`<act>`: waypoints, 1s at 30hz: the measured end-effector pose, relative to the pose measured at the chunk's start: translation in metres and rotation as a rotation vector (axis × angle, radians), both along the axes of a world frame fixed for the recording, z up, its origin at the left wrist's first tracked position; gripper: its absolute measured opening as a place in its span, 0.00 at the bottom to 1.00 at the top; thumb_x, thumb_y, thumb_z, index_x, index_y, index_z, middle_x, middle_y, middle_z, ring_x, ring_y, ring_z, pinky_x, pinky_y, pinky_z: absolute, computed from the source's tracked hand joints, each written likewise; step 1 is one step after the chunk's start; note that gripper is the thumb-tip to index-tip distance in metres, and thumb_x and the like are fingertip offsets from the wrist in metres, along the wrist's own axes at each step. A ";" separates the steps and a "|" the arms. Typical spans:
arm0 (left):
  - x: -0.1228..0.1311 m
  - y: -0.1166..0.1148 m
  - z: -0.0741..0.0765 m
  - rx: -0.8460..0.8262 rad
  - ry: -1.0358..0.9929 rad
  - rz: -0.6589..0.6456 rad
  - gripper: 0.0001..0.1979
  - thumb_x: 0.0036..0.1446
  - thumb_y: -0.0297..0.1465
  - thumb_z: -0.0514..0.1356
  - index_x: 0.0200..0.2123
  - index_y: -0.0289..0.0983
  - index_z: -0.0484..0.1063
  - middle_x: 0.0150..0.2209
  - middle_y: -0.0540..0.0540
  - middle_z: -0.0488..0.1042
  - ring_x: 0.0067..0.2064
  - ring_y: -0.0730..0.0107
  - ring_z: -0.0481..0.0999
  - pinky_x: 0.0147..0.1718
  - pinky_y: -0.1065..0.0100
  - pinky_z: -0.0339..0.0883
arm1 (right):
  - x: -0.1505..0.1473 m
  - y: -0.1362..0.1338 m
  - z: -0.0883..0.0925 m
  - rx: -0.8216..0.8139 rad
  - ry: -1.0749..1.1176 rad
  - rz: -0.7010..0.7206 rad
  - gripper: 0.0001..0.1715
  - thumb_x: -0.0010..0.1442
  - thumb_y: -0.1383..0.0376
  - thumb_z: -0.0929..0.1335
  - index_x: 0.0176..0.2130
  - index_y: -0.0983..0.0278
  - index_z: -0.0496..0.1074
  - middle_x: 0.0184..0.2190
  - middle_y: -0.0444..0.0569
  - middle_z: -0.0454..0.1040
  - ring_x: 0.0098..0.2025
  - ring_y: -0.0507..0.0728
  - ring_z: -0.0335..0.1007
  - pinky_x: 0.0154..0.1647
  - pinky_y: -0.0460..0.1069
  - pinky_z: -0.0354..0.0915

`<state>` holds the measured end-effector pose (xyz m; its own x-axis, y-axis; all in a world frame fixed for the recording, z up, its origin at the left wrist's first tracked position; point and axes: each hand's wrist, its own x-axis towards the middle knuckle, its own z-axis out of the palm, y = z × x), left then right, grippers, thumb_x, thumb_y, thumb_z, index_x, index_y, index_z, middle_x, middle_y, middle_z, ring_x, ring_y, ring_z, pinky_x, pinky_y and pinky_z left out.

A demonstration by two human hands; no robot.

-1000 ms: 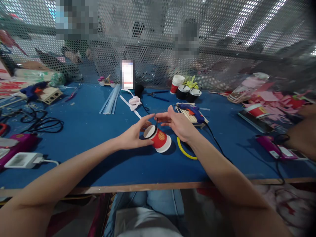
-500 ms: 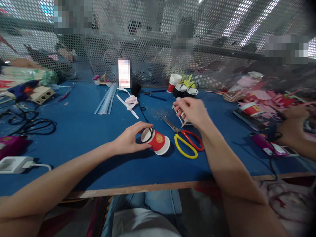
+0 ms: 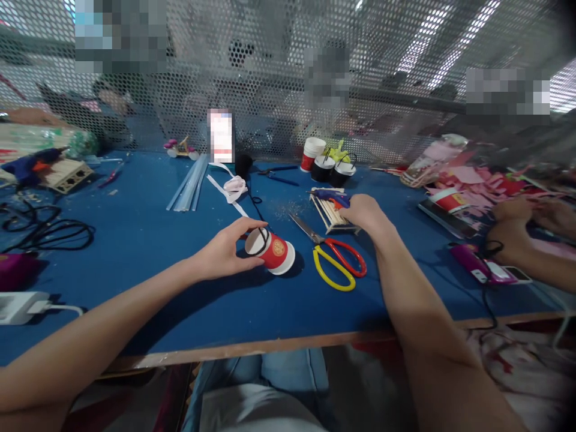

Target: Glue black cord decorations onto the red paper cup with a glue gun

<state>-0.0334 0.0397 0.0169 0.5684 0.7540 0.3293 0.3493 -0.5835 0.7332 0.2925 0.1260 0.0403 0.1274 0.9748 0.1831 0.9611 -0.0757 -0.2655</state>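
Observation:
My left hand (image 3: 230, 251) is closed round the rim of a red and white paper cup (image 3: 278, 257), tilted on its side above the table. A black cord (image 3: 263, 239) loops at the cup's open end and is pinched there by my fingers. My right hand (image 3: 366, 211) grips the handle of a blue hot glue gun (image 3: 330, 195) with an orange trigger. The glue gun rests on a small rack of wooden sticks (image 3: 324, 213). Scissors (image 3: 335, 264) with one red and one yellow handle lie between my hands, blades pointing away.
Clear glue sticks (image 3: 191, 183), white ribbon (image 3: 234, 189), pliers (image 3: 276, 174) and a phone (image 3: 220, 137) are farther back. Stacked cups (image 3: 312, 153) stand beside two black-wrapped cups (image 3: 323, 168). At right, a co-worker's hands (image 3: 510, 219) are near pink scraps (image 3: 477, 174). A mesh screen (image 3: 270, 84) rises behind.
My right hand has moved right and closed on the glue gun's handle, which now shows on the rack. The cup in my left hand has shifted slightly left in view.

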 end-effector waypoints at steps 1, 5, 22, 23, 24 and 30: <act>0.000 -0.001 0.001 0.001 0.006 -0.002 0.28 0.48 0.35 0.63 0.53 0.40 0.60 0.51 0.42 0.64 0.51 0.61 0.68 0.47 0.62 0.67 | 0.000 0.000 0.000 -0.014 -0.010 -0.020 0.03 0.42 0.67 0.68 0.21 0.67 0.70 0.24 0.60 0.72 0.36 0.68 0.71 0.35 0.58 0.63; 0.001 -0.002 0.003 0.004 0.021 -0.003 0.28 0.48 0.35 0.63 0.53 0.40 0.60 0.50 0.42 0.65 0.51 0.61 0.68 0.47 0.61 0.67 | 0.003 -0.003 0.000 -0.050 -0.038 -0.095 0.12 0.47 0.62 0.67 0.30 0.70 0.71 0.29 0.61 0.73 0.36 0.67 0.72 0.33 0.56 0.64; -0.003 0.002 0.002 -0.125 -0.065 0.013 0.27 0.48 0.33 0.63 0.51 0.39 0.60 0.50 0.42 0.64 0.51 0.62 0.68 0.49 0.61 0.66 | -0.063 -0.080 0.021 -0.122 1.043 0.410 0.12 0.49 0.59 0.70 0.32 0.65 0.72 0.27 0.47 0.72 0.23 0.49 0.64 0.22 0.46 0.61; -0.004 0.003 0.001 -0.142 -0.077 0.017 0.27 0.48 0.33 0.63 0.51 0.39 0.60 0.50 0.42 0.65 0.51 0.63 0.68 0.49 0.61 0.65 | -0.066 -0.084 0.016 -0.169 1.075 0.437 0.13 0.50 0.59 0.70 0.34 0.65 0.72 0.26 0.46 0.72 0.22 0.49 0.63 0.21 0.45 0.61; -0.004 0.004 0.001 -0.158 -0.085 0.023 0.26 0.48 0.33 0.63 0.52 0.39 0.60 0.50 0.43 0.65 0.50 0.63 0.69 0.49 0.60 0.65 | -0.069 -0.087 0.012 -0.216 1.089 0.450 0.13 0.51 0.58 0.70 0.35 0.65 0.72 0.24 0.45 0.71 0.21 0.49 0.62 0.20 0.45 0.60; -0.004 0.006 0.000 -0.255 -0.114 0.016 0.26 0.49 0.31 0.63 0.52 0.38 0.59 0.51 0.41 0.65 0.50 0.63 0.69 0.50 0.61 0.65 | -0.077 -0.101 0.002 -0.239 0.919 0.436 0.12 0.53 0.57 0.68 0.32 0.64 0.70 0.15 0.40 0.65 0.17 0.49 0.61 0.19 0.46 0.62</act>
